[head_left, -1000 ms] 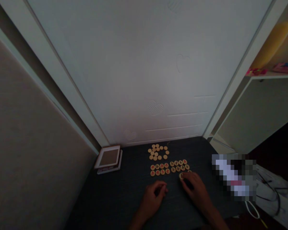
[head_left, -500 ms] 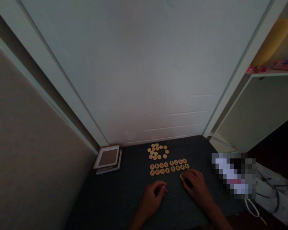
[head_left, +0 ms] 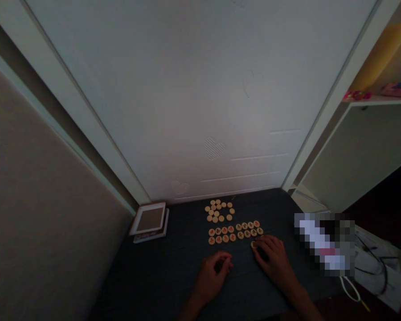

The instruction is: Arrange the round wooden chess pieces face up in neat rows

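Note:
Two rows of round xiangqi pieces (head_left: 226, 238) lie face up on the dark table, red characters mostly on the left and dark ones mostly on the right. Below the right end of the rows, my right hand (head_left: 272, 257) has its thumb and fingers closed on a single xiangqi piece (head_left: 253, 244), partly covered by the fingers. My left hand (head_left: 212, 273) rests below the red pieces, its fingers curled against the thumb; whatever they may hold is hidden. Behind the rows sits a loose cluster of blank-looking pieces (head_left: 215, 214), several of them touching.
A white-framed box or frame (head_left: 150, 218) lies on another flat item at the table's back left. A white panel with embossed hearts (head_left: 214, 148) rises behind the table (head_left: 160, 276). To the right are a pixelated object (head_left: 324, 245), cables and a shelf (head_left: 374, 103).
Almost nothing differs. My right hand shifts very slightly, and the piece at its fingertips shows a little more; my left hand keeps its place.

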Tool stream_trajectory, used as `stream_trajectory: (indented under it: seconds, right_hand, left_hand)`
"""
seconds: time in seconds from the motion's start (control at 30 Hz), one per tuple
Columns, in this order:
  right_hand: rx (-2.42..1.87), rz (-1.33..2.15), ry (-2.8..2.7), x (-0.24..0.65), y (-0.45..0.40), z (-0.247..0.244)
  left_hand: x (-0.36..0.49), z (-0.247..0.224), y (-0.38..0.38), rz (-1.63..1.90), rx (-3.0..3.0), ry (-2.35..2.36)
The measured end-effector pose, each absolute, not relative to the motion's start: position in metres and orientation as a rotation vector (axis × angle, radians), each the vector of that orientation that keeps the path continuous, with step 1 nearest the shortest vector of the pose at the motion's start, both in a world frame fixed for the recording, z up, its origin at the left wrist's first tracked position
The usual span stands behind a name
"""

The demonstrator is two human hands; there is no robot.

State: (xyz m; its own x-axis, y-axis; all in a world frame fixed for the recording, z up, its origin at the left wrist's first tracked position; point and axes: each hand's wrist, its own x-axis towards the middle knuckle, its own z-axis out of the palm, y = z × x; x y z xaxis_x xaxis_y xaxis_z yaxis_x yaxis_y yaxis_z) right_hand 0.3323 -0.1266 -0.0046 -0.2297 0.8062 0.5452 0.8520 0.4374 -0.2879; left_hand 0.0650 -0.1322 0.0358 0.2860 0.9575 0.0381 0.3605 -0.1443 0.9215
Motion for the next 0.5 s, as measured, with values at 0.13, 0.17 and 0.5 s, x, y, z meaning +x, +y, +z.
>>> stream_trajectory:
  seconds: [0.13,0.17,0.5]
  right_hand:
    - [-1.417,-0.122,-2.028,0.3339,-0.1254,-0.0066]
    - [-1.424,-0.124,-2.025,0.3341,-0.1252,-0.0069]
    - [-1.465,-0.084,-2.01,0.3348,-0.1255,-0.0058]
  left_hand:
    - [0.0653,0.0342,-0.1322,0.853,1.68,1.224]
    - [0.0655,0.0343,-0.1321,0.851,1.681,1.226]
    - [0.0657,0.0355,-0.1321,0.849,1.7,1.224]
